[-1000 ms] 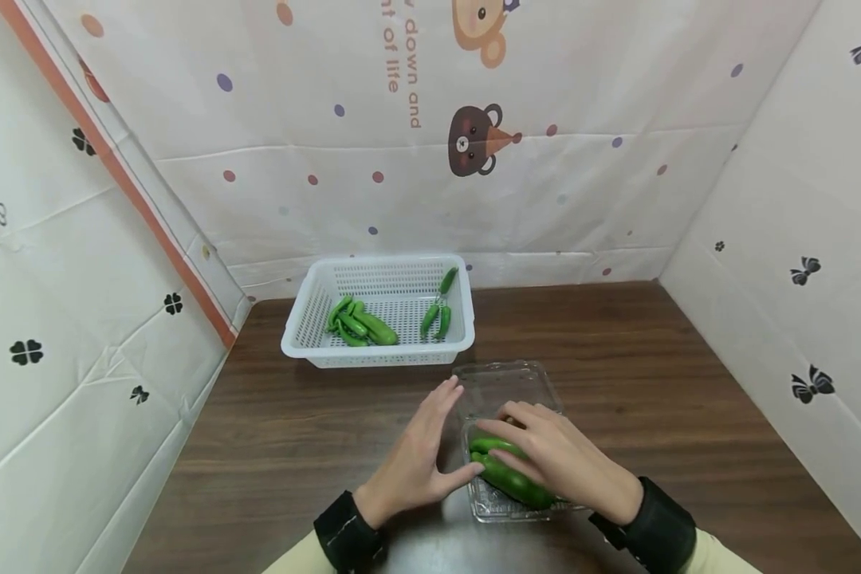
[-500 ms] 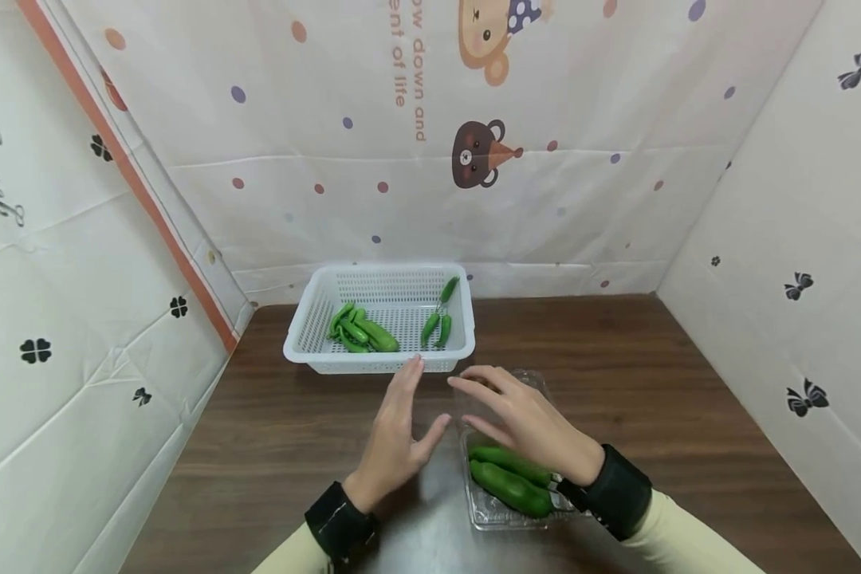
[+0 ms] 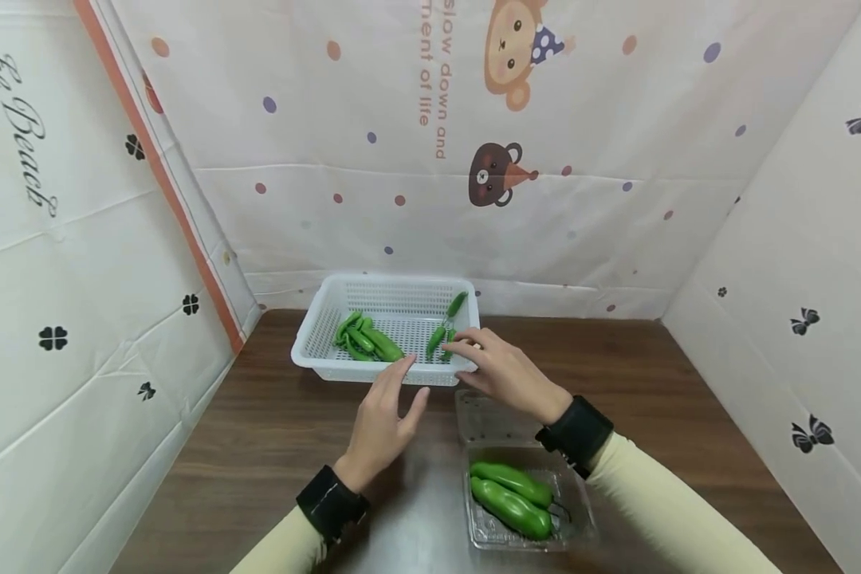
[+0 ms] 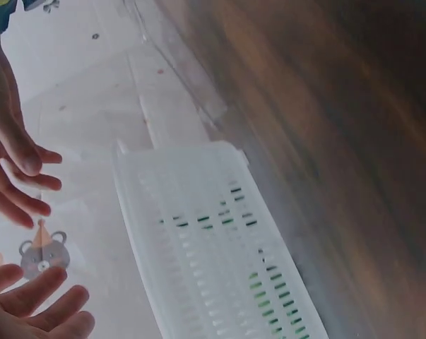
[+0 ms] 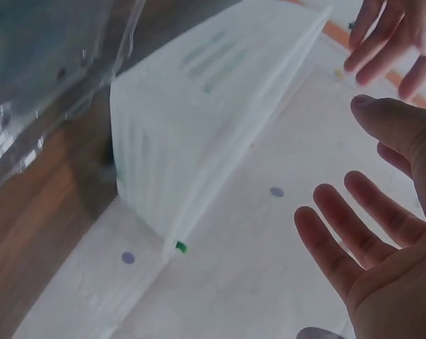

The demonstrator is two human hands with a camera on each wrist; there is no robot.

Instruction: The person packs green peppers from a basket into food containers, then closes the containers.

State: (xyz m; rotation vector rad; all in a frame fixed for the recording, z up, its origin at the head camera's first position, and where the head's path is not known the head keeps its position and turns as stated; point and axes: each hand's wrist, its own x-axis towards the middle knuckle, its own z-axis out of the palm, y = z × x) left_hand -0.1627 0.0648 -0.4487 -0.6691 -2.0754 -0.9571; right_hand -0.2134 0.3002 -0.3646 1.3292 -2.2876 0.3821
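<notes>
A white perforated basket (image 3: pixel 330 371) stands at the back of the table, with a heap of green peppers (image 3: pixel 362 339) on its left and a few slim ones (image 3: pixel 438 339) on its right. My right hand (image 3: pixel 505 371) hovers at the basket's right front corner, fingers spread and holding nothing. Just in front of the basket is my left hand (image 3: pixel 380 426), also bare, its fingertips overlapping the front rim in the head view. Two large green peppers (image 3: pixel 513 506) lie in a clear plastic clamshell box (image 3: pixel 477 534) with its lid laid back, partly hidden by the right arm.
The brown wooden table (image 3: pixel 258 446) is bordered by a patterned cloth at the back (image 3: pixel 316 231) and at both sides. The clamshell's raised lid (image 3: pixel 473 418) lies between the box and the basket.
My right hand has left the peppers in the clamshell and moved forward to the basket's right corner. My left hand has shifted left and away from the box. The head view has tilted up slightly.
</notes>
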